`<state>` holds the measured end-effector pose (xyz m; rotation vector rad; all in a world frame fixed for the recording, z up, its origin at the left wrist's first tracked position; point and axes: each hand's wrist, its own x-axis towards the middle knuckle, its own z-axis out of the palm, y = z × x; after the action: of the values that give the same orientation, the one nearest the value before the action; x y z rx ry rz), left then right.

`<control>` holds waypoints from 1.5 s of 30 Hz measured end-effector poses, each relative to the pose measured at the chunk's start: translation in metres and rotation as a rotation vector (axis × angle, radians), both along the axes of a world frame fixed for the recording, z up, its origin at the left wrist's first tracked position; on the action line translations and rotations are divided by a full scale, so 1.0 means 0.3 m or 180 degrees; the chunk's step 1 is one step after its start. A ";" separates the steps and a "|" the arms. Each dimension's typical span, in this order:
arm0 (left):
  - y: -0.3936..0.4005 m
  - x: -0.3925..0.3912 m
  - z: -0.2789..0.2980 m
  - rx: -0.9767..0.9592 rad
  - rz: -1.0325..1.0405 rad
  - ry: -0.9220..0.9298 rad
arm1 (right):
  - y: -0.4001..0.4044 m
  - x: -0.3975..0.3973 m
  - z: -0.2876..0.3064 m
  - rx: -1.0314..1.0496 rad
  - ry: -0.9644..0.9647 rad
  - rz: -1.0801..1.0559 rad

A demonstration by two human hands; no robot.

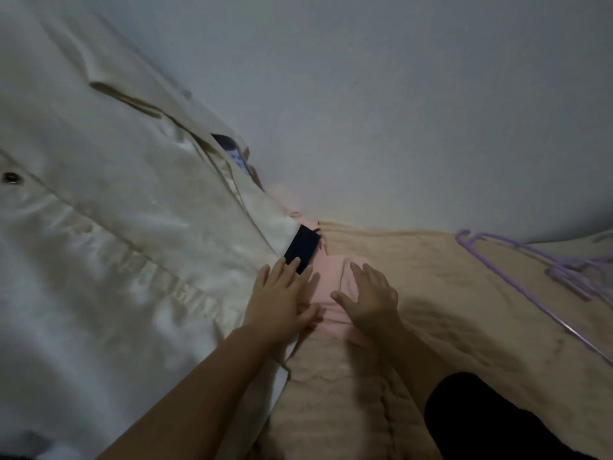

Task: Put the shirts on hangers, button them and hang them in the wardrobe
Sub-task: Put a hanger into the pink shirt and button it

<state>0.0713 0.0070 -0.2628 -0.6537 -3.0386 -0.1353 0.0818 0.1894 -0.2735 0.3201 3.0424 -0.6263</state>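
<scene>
Both hands, left (pixel 282 302) and right (pixel 371 293), are spread flat on the pink shirt (pixel 326 280); soft and limp, it is best gripped at the shoulders.

One head-worn view looks forward and down from close above the bed (pixel 414 277), tilted, with both forearms reaching in from the bottom edge. A pale wall (pixel 398 94) fills the top, and a cream shirt (pixel 99 227) hangs very near on the left.
</scene>
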 end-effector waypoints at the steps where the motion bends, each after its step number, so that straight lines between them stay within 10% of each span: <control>1: 0.004 -0.004 -0.017 -0.0064 0.0003 0.0024 | 0.004 -0.007 -0.022 0.0036 0.0029 -0.0080; 13: 0.099 0.000 -0.065 -0.0210 -0.0060 0.0037 | 0.137 0.017 -0.086 -0.1266 0.0057 -0.0299; 29: 0.440 0.150 -0.105 0.0119 -0.0636 -0.0533 | 0.718 0.444 -0.013 -0.0385 -0.0243 -0.1264; 45: 0.221 0.026 -0.119 0.0012 -0.0154 -0.0186 | 0.263 0.077 -0.061 -0.0232 -0.0049 -0.0058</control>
<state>0.0792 0.0735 -0.2987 -0.7360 -3.0784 -0.1641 0.1049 0.2683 -0.2919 0.3493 2.9965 -0.7302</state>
